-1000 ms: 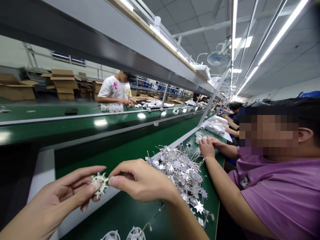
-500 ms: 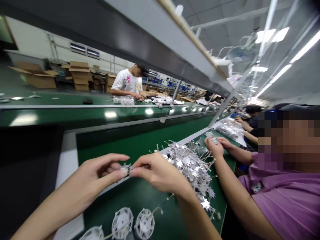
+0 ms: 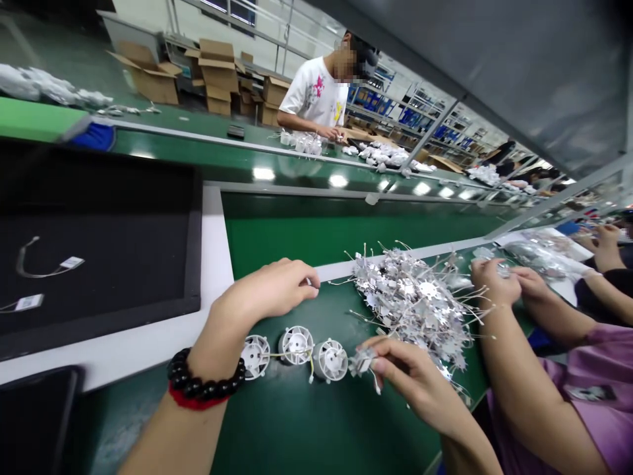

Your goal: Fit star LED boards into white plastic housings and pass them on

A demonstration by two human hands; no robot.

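Note:
My left hand (image 3: 270, 293) hovers over the green bench with its fingers curled in; whether it holds anything is hidden. A dark bead bracelet (image 3: 205, 382) circles that wrist. My right hand (image 3: 408, 376) pinches a small silver star-shaped part (image 3: 362, 361) with thin wire leads. Three white round finned parts (image 3: 295, 345) lie in a row between my hands, linked by wires. A heap of silver star-shaped parts with leads (image 3: 413, 300) sits just right of my left hand.
A co-worker in a purple shirt (image 3: 583, 389) sits at my right, hands (image 3: 497, 280) at the heap's far edge. A black tray (image 3: 99, 231) with two small wired parts lies at left. Beyond the green conveyor (image 3: 346, 227) a person in a white shirt (image 3: 316, 92) works; cardboard boxes stand behind.
The view dropped down and left. My hands, joined on one small part before, have separated: the left moved up-left, the right went down-right with a silver part. A third white finned part lies in the row.

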